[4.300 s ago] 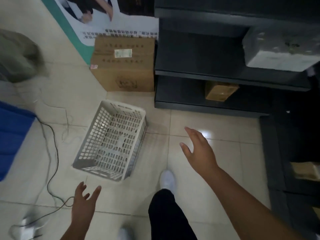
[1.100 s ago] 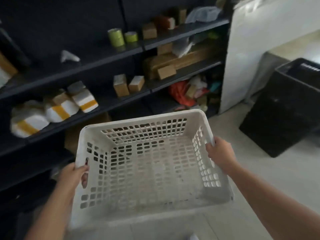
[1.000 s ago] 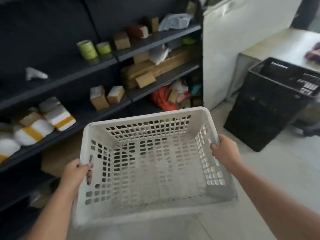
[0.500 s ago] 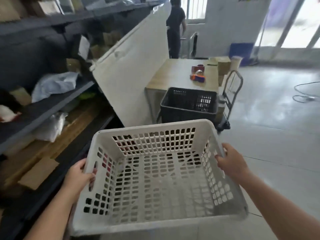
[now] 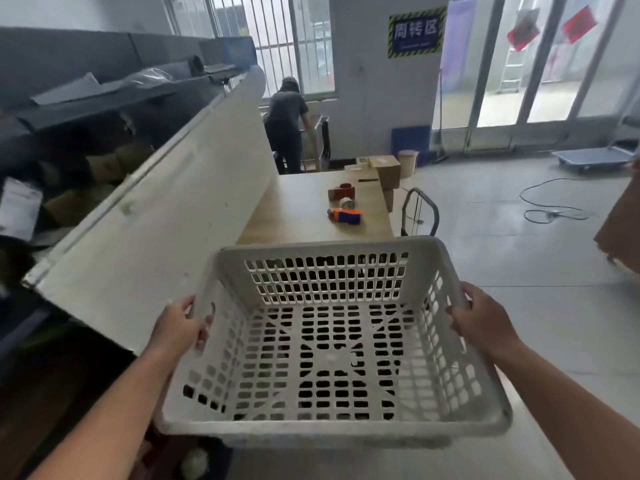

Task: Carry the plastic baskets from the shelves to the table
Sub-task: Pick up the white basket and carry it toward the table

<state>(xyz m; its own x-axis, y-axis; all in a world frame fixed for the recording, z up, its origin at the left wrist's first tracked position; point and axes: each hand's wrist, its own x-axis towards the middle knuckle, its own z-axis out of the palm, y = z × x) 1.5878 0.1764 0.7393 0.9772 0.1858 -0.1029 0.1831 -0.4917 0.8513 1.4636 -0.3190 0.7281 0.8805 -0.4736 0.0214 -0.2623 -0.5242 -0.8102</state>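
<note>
Bare forearms, unsleeved, ringless hands [image 5: 180, 329]

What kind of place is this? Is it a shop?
Probably a warehouse or packing room, not a shop: dark shelves stacked with boxes, tape rolls on a packing table, and a flat trolley by the glass doors.

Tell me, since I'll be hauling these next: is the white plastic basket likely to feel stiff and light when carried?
Probably light: the white basket is empty and its walls are mostly holes. Likely fairly stiff, since it keeps its shape with the left hand and right hand gripping only the side rims. It may flex slightly once loaded.
</note>
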